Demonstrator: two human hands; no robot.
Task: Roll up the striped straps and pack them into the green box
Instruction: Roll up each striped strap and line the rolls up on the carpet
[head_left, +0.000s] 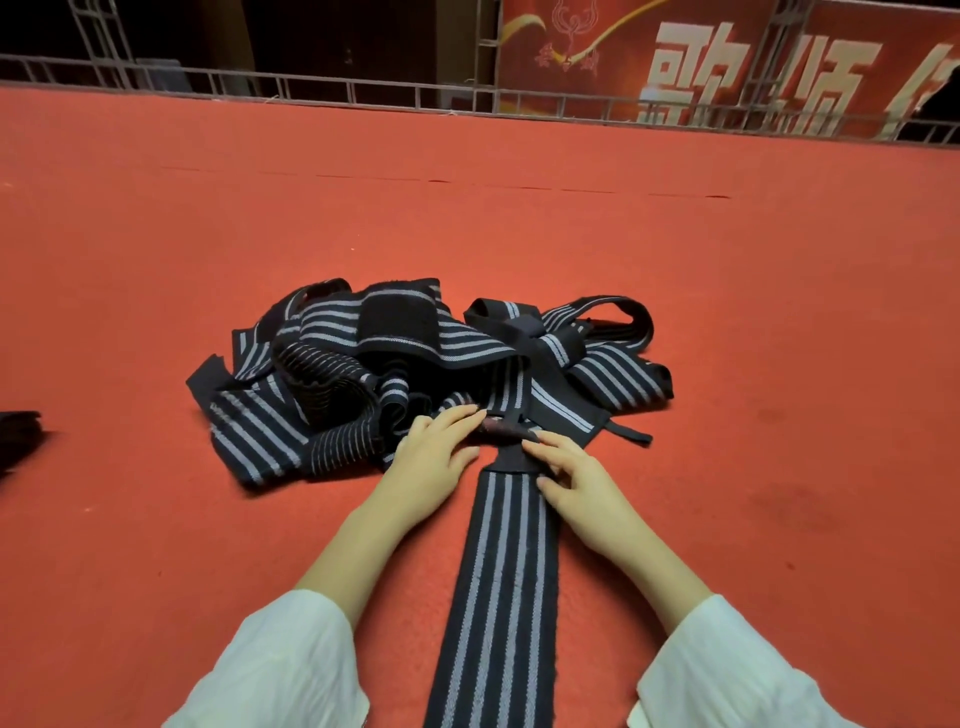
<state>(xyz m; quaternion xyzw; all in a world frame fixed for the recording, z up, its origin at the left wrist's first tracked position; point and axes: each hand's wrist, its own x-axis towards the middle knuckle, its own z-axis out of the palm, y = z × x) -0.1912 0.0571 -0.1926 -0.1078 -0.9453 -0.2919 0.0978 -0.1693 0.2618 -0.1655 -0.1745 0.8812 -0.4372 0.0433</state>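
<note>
Left hand (431, 457) and right hand (576, 483) press the flat striped strap's (498, 597) far end, perhaps folded over, touching the strap pile (363, 364) mid-carpet (727, 312).

Loose white sleeves (280, 670) end mid-forearm on both arms.

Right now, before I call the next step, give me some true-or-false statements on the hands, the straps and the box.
1. The left hand and the right hand both touch the far end of the flat strap. True.
2. The green box stands beside the pile. False: no green box is in view.
3. The pile of loose striped straps lies beyond the hands. True.
4. The flat strap is fully rolled up. False: it lies stretched out on the red carpet, running toward the person.
</note>
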